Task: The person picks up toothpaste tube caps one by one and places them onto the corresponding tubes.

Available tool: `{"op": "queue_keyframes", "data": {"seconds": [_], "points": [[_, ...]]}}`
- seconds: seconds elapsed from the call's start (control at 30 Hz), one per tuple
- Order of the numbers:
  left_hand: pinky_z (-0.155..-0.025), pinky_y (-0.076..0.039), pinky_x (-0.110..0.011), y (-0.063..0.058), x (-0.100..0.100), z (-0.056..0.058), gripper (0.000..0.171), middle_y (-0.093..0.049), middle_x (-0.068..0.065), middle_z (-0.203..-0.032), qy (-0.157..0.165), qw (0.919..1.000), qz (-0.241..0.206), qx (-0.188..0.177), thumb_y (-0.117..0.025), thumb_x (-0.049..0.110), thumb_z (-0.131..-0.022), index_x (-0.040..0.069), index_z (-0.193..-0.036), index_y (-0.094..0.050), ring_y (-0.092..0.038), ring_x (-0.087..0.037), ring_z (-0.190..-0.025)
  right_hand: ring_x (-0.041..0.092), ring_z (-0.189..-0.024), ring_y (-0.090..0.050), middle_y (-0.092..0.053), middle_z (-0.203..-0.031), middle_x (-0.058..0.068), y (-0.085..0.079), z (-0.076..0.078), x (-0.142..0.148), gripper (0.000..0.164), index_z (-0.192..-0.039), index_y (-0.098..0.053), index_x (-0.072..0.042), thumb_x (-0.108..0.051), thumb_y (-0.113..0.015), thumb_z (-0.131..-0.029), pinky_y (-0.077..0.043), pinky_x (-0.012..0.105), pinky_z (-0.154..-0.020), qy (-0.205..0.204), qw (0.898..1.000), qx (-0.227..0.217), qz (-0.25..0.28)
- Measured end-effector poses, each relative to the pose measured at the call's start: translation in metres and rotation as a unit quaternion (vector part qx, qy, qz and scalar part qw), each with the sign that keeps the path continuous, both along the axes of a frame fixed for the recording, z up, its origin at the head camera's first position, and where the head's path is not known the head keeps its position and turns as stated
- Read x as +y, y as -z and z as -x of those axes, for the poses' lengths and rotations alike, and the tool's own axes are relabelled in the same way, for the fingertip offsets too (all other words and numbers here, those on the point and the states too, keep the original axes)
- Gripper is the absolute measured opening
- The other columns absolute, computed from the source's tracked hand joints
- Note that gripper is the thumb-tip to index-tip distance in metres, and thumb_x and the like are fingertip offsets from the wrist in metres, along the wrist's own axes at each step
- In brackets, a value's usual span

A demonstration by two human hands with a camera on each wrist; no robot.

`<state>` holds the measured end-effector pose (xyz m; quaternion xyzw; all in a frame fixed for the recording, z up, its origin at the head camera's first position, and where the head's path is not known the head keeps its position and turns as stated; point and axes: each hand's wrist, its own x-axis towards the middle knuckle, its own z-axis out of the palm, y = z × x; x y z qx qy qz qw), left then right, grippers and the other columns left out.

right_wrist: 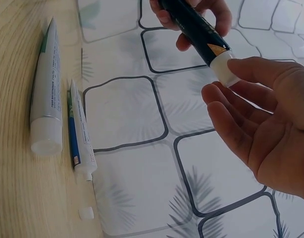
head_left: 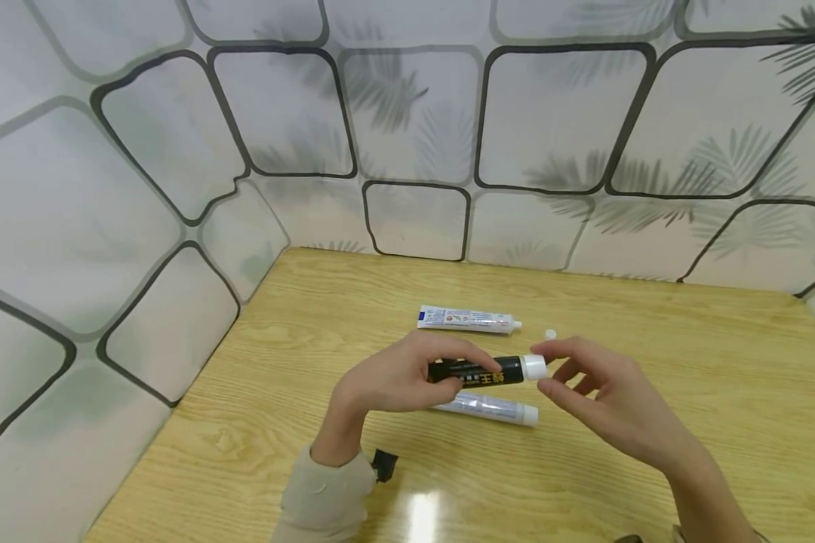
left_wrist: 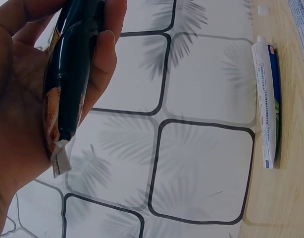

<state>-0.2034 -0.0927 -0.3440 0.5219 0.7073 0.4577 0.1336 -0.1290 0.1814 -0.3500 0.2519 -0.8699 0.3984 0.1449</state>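
My left hand [head_left: 397,377] grips a black toothpaste tube [head_left: 482,372] with gold lettering, fingers and thumb curled round its body. The tube lies level above the table, its white cap [head_left: 534,367] pointing right. In the left wrist view, the crimped end of the black tube [left_wrist: 68,89] sticks out past the palm. My right hand [head_left: 607,392] pinches the cap between thumb and fingertips; in the right wrist view the thumb rests on the cap [right_wrist: 223,68]. Just beneath the held tube lies a capped white toothpaste tube [head_left: 489,407], partly hidden by the left hand.
Farther back on the wooden table [head_left: 686,362] lies another white toothpaste tube [head_left: 465,319] with its nozzle bare. A small loose white cap [head_left: 550,334] sits right of it. Behind the table rises a patterned wall covering [head_left: 414,219]. Something small and black [head_left: 383,464] shows beside the left sleeve.
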Motion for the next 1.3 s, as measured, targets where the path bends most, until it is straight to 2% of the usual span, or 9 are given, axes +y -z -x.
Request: {"op": "queue_keyframes", "data": {"seconds": [0.43, 0.53, 0.7, 0.83, 1.0, 1.1, 1.3], "points": [[-0.053, -0.035, -0.02, 0.0012, -0.0006, 0.0007, 0.039, -0.062, -0.001, -0.106, 0.0, 0.9999, 0.003, 0.011, -0.054, -0.004, -0.092, 0.011, -0.125, -0.067, -0.035, -0.002, -0.054, 0.005, -0.077, -0.064, -0.07, -0.101, -0.005, 0.0013, 0.0022, -0.0016, 0.032, -0.119, -0.069, -0.012, -0.001, -0.073, -0.088, -0.051, 0.025, -0.06, 0.001, 1.0, -0.014, 0.002], [-0.055, -0.035, -0.019, 0.0004, 0.0, 0.0004, 0.039, -0.064, 0.0, -0.108, -0.001, 0.9998, 0.005, 0.021, -0.055, -0.004, -0.092, 0.011, -0.126, -0.067, -0.036, -0.002, -0.056, 0.006, -0.076, -0.063, -0.069, -0.104, -0.003, 0.0007, 0.0019, -0.0023, 0.032, -0.121, -0.066, -0.011, -0.003, -0.071, -0.09, -0.051, 0.025, -0.061, 0.014, 1.0, -0.025, 0.003], [-0.065, -0.04, -0.019, 0.0001, 0.004, 0.0, 0.039, -0.067, 0.002, -0.116, 0.003, 0.9989, 0.017, 0.044, -0.056, -0.004, -0.092, 0.011, -0.126, -0.067, -0.047, -0.003, -0.073, 0.006, -0.075, -0.063, -0.066, -0.105, -0.004, 0.0002, 0.0023, -0.002, 0.03, -0.121, -0.064, -0.012, -0.005, -0.068, -0.093, -0.052, 0.026, -0.062, 0.035, 0.999, -0.03, 0.004], [-0.072, -0.041, -0.02, -0.0006, 0.0065, -0.0014, 0.039, -0.067, 0.003, -0.121, 0.002, 0.9985, 0.028, 0.047, -0.055, -0.003, -0.092, 0.012, -0.127, -0.067, -0.051, -0.005, -0.085, 0.007, -0.074, -0.063, -0.066, -0.103, -0.005, 0.0007, 0.0026, -0.0018, 0.025, -0.117, -0.065, -0.014, -0.003, -0.067, -0.094, -0.051, 0.026, -0.06, 0.035, 0.999, -0.023, 0.009], [-0.064, -0.039, -0.019, -0.0016, 0.0069, -0.0028, 0.039, -0.067, 0.003, -0.118, -0.003, 0.9988, 0.03, 0.04, -0.054, -0.004, -0.092, 0.012, -0.126, -0.067, -0.045, -0.003, -0.072, 0.008, -0.069, -0.061, -0.066, -0.09, -0.006, 0.0006, 0.0034, -0.0016, 0.018, -0.106, -0.068, -0.015, -0.001, -0.064, -0.095, -0.05, 0.026, -0.054, 0.024, 0.999, -0.021, 0.016], [-0.06, -0.037, -0.019, -0.0015, 0.0063, -0.003, 0.039, -0.066, 0.002, -0.114, -0.004, 0.9989, 0.03, 0.035, -0.054, -0.004, -0.092, 0.012, -0.126, -0.067, -0.041, -0.002, -0.066, 0.008, -0.069, -0.061, -0.066, -0.088, -0.008, 0.0005, 0.0031, -0.0001, 0.018, -0.105, -0.069, -0.016, -0.002, -0.065, -0.095, -0.05, 0.026, -0.055, 0.015, 1.0, -0.025, 0.01], [-0.06, -0.037, -0.019, -0.0012, 0.0053, -0.0025, 0.038, -0.066, 0.002, -0.109, -0.003, 0.9986, 0.03, 0.042, -0.056, -0.004, -0.092, 0.012, -0.124, -0.068, -0.041, -0.002, -0.066, 0.004, -0.075, -0.061, -0.066, -0.097, -0.012, 0.0014, 0.0007, 0.0063, 0.034, -0.116, -0.067, -0.018, -0.003, -0.075, -0.086, -0.052, 0.025, -0.061, -0.021, 0.999, -0.018, -0.023]]}}
